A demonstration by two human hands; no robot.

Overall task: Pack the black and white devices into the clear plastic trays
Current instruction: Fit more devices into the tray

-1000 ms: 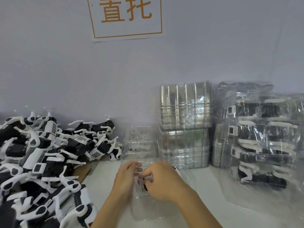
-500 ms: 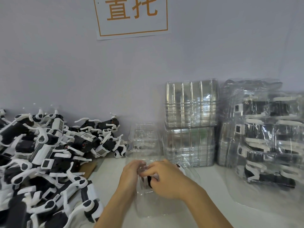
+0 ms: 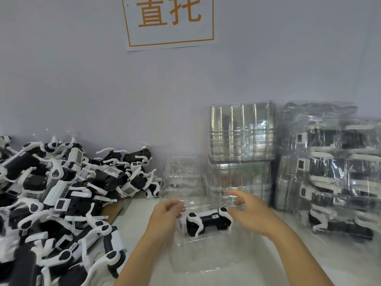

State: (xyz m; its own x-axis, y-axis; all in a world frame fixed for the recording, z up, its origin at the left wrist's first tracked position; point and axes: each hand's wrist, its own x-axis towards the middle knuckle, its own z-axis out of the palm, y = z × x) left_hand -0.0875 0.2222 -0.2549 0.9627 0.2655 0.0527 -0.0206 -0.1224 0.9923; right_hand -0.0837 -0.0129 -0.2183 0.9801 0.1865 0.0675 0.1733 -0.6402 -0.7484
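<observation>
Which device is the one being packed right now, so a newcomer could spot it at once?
Start at the orange-lettered sign on the wall and drop straight down to the white table's near edge. There, between the left hand and right hand, one black and white device lies alone in a clear tray. The others are heaped loose at left or already bagged at right.

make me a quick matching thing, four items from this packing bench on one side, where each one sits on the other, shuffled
Things:
1. pile of loose devices
2. device in the tray
3. stack of empty trays
4. packed trays

Places:
A. far right
B. between the hands
C. left side
D. against the wall, right of centre

Pairs: 1-C, 2-B, 3-D, 4-A
</observation>
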